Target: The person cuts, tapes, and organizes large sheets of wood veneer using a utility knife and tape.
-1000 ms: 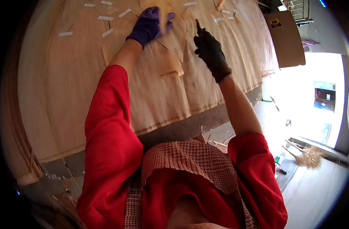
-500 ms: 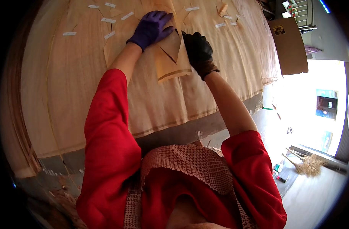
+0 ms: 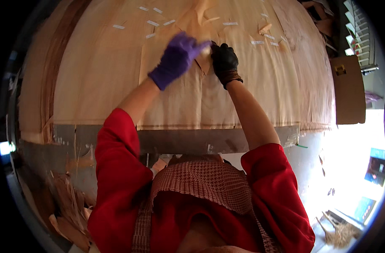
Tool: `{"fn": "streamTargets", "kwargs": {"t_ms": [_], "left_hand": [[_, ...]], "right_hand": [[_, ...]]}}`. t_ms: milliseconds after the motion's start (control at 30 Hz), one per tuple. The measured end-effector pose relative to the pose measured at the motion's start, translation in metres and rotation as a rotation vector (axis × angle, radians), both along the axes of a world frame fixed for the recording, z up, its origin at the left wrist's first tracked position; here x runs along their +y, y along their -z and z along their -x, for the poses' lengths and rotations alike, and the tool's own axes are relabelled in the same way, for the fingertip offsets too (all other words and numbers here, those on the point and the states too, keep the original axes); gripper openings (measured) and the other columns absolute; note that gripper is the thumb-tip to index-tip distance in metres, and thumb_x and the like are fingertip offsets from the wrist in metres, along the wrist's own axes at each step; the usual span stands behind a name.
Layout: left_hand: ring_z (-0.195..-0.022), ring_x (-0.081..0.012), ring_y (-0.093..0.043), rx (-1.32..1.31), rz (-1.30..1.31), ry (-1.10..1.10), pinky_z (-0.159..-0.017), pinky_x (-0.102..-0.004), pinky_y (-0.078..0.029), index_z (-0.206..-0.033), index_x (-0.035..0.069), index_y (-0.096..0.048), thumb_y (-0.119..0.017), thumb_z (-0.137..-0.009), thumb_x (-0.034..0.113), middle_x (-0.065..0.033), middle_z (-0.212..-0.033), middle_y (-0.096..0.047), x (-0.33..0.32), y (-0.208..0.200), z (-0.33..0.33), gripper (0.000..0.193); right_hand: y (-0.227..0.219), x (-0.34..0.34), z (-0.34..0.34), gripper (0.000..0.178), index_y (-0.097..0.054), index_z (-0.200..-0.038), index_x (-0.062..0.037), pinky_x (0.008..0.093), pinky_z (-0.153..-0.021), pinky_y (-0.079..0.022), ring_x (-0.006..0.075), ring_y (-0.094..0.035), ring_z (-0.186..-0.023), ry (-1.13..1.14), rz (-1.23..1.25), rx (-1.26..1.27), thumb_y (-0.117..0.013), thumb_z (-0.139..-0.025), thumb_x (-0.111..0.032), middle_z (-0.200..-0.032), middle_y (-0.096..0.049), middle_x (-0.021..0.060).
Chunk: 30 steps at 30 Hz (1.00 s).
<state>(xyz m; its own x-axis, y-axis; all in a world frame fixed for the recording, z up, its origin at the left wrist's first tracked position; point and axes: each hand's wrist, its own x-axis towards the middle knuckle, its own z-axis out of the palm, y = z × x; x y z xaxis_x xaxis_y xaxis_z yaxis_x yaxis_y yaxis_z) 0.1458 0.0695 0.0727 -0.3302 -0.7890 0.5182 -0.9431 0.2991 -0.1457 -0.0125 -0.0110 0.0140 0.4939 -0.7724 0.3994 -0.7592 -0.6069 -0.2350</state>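
A wide sheet of pale wood veneer (image 3: 104, 84) lies before me, with several short white tape strips (image 3: 230, 23) stuck on it. My left hand (image 3: 175, 59), in a purple glove, is over the sheet, its fingers blurred and pointing toward my right hand. In a black glove, my right hand (image 3: 225, 61) is closed at the right edge of a dark, pointed gap (image 3: 203, 64) in the veneer. A small dark tip shows by its fingers; what it belongs to is hidden. Beyond both hands, a loose, creased veneer piece (image 3: 196, 17) rises from the sheet.
A curled veneer scrap (image 3: 265, 28) rests on the sheet at the right. Brown cardboard (image 3: 348, 90) stands beyond the right edge. Veneer offcuts (image 3: 70, 202) are heaped at the lower left. A straw broom (image 3: 340, 234) lies at the lower right.
The loose veneer strip with the dark end band no longer lies under my hands. My left hand has moved down and is now blurred. The view has shifted, with the sheet lying straighter.
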Motion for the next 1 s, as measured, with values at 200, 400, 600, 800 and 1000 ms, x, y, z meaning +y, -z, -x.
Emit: {"fn": "streamTargets", "kwargs": {"t_ms": [200,400,600,800,1000], "left_hand": [[-0.075,-0.0281,-0.051,-0.183,0.583,-0.230,-0.070,-0.0397,-0.043,-0.114,0.014,-0.055,-0.053,-0.071,0.005,-0.0089,-0.077,-0.054,0.094,-0.149,-0.065,0.044],[-0.089,-0.0304,-0.056,-0.045,0.379,-0.883,-0.081,-0.0367,-0.043,-0.117,0.009,-0.052,-0.054,-0.071,-0.002,-0.0112,-0.107,-0.058,0.382,-0.115,-0.095,0.047],[-0.092,-0.0345,-0.056,0.288,-0.303,-1.744,-0.073,-0.0406,-0.046,-0.127,0.017,-0.040,-0.053,-0.080,0.020,-0.0175,-0.110,-0.055,0.654,0.018,-0.045,0.048],[-0.091,-0.0319,-0.058,0.292,-1.104,-1.821,-0.076,-0.0424,-0.046,-0.119,0.018,-0.046,-0.054,-0.075,0.033,-0.0169,-0.101,-0.059,0.811,0.118,-0.011,0.047],[-0.087,-0.0303,-0.058,0.504,-0.490,-0.907,-0.076,-0.0367,-0.046,-0.099,0.007,-0.060,-0.047,-0.074,0.005,-0.0152,-0.097,-0.060,0.701,0.166,-0.104,0.029]], "right_hand": [[0.011,-0.014,0.009,0.037,-0.052,-0.115,-0.0183,0.0371,-0.064,-0.048,0.0292,-0.057,-0.077,-0.030,0.014,0.102,-0.045,-0.080,-0.010,-0.089,-0.057,0.0129],[-0.005,-0.048,0.058,0.026,-0.061,-0.090,-0.0090,0.0406,-0.070,-0.047,0.0338,-0.059,-0.079,-0.341,0.161,-0.039,-0.041,-0.084,-0.024,-0.087,-0.062,0.0155],[-0.086,0.067,0.120,0.025,-0.058,-0.108,-0.0069,0.0294,-0.080,-0.045,0.0193,-0.059,-0.092,-0.587,-0.140,-0.207,-0.047,-0.086,-0.012,-0.101,-0.061,0.0099],[-0.038,0.226,0.135,0.025,-0.059,-0.104,-0.0072,0.0303,-0.080,-0.045,0.0221,-0.059,-0.089,-0.878,-1.075,-0.090,-0.050,-0.085,-0.020,-0.099,-0.061,0.0103],[0.036,0.335,0.150,0.025,-0.059,-0.104,-0.0060,0.0309,-0.077,-0.046,0.0248,-0.059,-0.089,-0.591,-1.180,0.051,-0.052,-0.085,-0.020,-0.098,-0.062,0.0099]]}}
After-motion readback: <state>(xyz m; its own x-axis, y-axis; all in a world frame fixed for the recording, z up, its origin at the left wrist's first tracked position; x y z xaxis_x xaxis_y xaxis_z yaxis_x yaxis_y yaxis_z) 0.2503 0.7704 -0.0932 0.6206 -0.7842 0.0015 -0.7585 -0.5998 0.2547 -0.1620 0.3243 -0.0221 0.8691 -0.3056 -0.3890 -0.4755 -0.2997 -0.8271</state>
